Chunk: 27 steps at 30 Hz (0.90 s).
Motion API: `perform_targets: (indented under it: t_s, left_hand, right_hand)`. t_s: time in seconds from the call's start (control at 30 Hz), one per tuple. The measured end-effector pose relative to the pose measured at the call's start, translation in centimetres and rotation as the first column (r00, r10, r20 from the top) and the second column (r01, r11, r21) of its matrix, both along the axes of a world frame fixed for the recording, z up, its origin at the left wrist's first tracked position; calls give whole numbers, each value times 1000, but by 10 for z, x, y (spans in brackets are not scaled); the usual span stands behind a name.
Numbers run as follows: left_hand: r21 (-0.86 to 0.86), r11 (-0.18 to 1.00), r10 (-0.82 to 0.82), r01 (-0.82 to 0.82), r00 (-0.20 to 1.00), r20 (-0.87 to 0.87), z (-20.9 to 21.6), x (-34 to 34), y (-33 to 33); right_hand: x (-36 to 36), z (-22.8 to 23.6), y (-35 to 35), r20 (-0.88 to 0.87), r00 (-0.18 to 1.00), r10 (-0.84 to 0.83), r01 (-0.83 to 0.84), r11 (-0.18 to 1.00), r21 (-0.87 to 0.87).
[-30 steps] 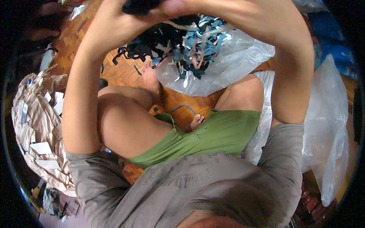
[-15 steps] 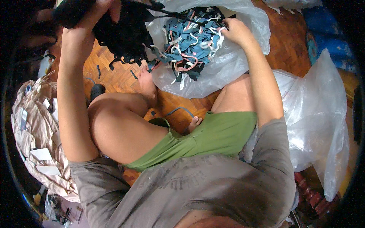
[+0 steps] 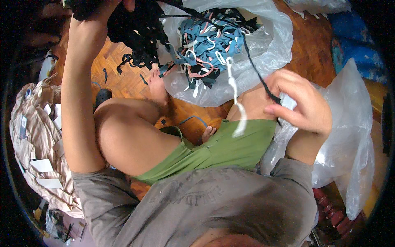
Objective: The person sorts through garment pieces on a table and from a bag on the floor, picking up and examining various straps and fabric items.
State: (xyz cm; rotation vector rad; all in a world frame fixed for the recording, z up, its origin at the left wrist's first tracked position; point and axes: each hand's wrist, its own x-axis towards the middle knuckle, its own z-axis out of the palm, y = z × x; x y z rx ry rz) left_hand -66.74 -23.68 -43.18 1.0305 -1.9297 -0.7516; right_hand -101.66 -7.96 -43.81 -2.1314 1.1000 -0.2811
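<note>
At the top left, cut off by the picture's edge, my left hand point(image 3: 105, 6) is closed on a bundle of black fabric strips point(image 3: 138, 35) that hangs down in loose tails. My right hand point(image 3: 302, 99), slightly blurred, is raised over my right thigh. Its fingers pinch a long black fabric strip point(image 3: 257, 68), which runs up toward the bundle. A white strip point(image 3: 236, 103) dangles in mid-air, its lower end smeared by motion. Blue, white, pink and black strips point(image 3: 210, 41) lie heaped on a clear plastic bag point(image 3: 271, 49) between the hands.
Beige cloth with white tags point(image 3: 31, 127) lies to my left. Another clear plastic bag point(image 3: 349, 123) stands to my right, with a blue object point(image 3: 349, 37) beyond it. Scraps point(image 3: 193, 119) and a dark clog point(image 3: 103, 98) are on the wooden floor point(image 3: 189, 109) near my bare feet.
My right hand has drawn back from the heap toward me and rightward, pulling the black strip. The white strip has come up out of the heap. The left hand's bundle has shifted slightly upward.
</note>
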Motion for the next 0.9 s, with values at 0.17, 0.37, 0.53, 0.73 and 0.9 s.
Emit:
perform_targets:
  t_s: [0.17, 0.37, 0.53, 0.73, 0.9]
  left_hand:
    - [-88, 994, -65, 59, 996, -68, -33, -36, 8]
    - [317, 874, -412, 368, 907, 82, -54, -23, 30]
    - [442, 733, -371, 516, 849, -376, -51, -16, 6]
    - [401, 886, -35, 235, 893, -448, -42, -9, -1]
    - [391, 917, 162, 75, 827, -538, -36, -22, 10]
  right_hand:
    - [6, -5, 2, 292, 941, -170, 157, 985, 66]
    - [82, 3, -44, 438, 890, -129, 388, 718, -578]
    - [27, -66, -110, 485, 715, -503, 534, 841, 83]
    - [-7, -230, -138, -361, 776, -518, 376, 839, -394]
    - [-30, -240, -140, -220, 768, -602, 550, 795, -255]
